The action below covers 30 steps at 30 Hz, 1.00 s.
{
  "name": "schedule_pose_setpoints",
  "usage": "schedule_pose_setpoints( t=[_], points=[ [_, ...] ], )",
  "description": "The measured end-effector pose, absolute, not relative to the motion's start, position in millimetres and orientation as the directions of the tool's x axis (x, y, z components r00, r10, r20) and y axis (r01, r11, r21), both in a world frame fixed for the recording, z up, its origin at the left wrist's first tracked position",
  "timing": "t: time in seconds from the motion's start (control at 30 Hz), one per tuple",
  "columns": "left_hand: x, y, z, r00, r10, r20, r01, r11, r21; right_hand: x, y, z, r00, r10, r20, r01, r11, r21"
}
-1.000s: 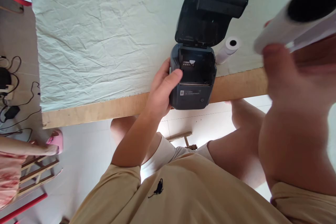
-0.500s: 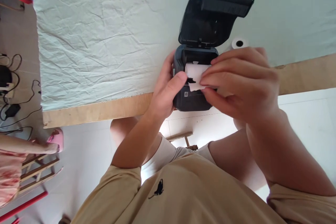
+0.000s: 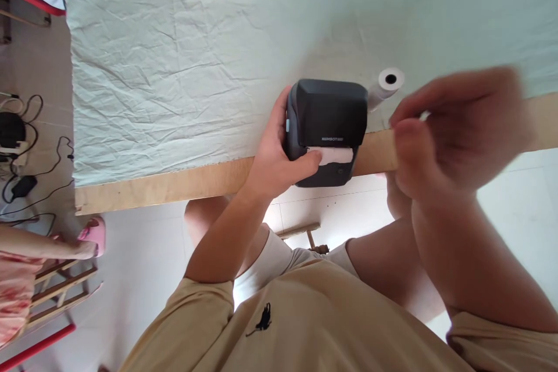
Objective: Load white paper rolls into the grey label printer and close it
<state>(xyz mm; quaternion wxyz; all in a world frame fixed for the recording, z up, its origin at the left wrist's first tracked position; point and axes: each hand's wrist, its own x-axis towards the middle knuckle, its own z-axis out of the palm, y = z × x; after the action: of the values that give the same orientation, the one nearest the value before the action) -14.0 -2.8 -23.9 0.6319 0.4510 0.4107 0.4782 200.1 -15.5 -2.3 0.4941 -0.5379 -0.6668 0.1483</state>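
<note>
Left grip (image 3: 279,160) is clamped around the left side of the printer (image 3: 328,131), which sits just right of that palm over the desk (image 3: 174,185) edge, lid (image 3: 333,104) down, with the thumb laid on the left end of the paper (image 3: 337,155) poking out the front. Right grip (image 3: 457,131) is up off to the right, kinda curled and too blurry to tell if it's pinching anything. Between the two grips, just past the printer, a white roll (image 3: 386,87) stands on the pale green cloth (image 3: 174,70).

A cloth-covered table (image 3: 174,187) bears a white roll (image 3: 384,89).
</note>
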Motion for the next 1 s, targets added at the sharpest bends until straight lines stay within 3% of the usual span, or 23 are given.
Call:
schedule_pose_setpoints(
  t=[0.07,0.17,0.37,0.7,0.87,1.0],
  points=[
    [-16.0,-2.3,-26.2,0.263,0.964,-0.045,-0.285,0.122,0.951,195.5,-17.2,-9.7,0.089,0.850,0.520,0.433,0.437,-0.788],
    [-14.8,-2.5,-24.1,0.273,0.961,-0.034,-0.329,0.126,0.936,190.3,-14.4,-13.3,-0.023,0.935,0.354,0.304,0.344,-0.888],
    [-7.2,-3.9,-12.5,0.219,0.964,-0.148,-0.288,0.209,0.935,192.9,-5.0,-7.3,-0.078,0.979,0.186,0.302,0.201,-0.932],
    [-7.0,-4.2,-8.5,0.242,0.962,-0.130,-0.293,0.200,0.935,200.9,-3.2,-11.9,-0.122,0.985,0.124,0.304,0.156,-0.940],
    [1.2,-1.2,-6.2,0.233,0.970,-0.068,-0.389,0.157,0.908,206.2,-1.0,-14.6,-0.154,0.979,0.130,0.301,0.172,-0.938],
    [2.5,4.2,-17.5,0.150,0.964,-0.220,-0.416,0.263,0.870,204.6,-1.8,-16.5,-0.132,0.973,0.187,0.278,0.218,-0.936]
  ],
)
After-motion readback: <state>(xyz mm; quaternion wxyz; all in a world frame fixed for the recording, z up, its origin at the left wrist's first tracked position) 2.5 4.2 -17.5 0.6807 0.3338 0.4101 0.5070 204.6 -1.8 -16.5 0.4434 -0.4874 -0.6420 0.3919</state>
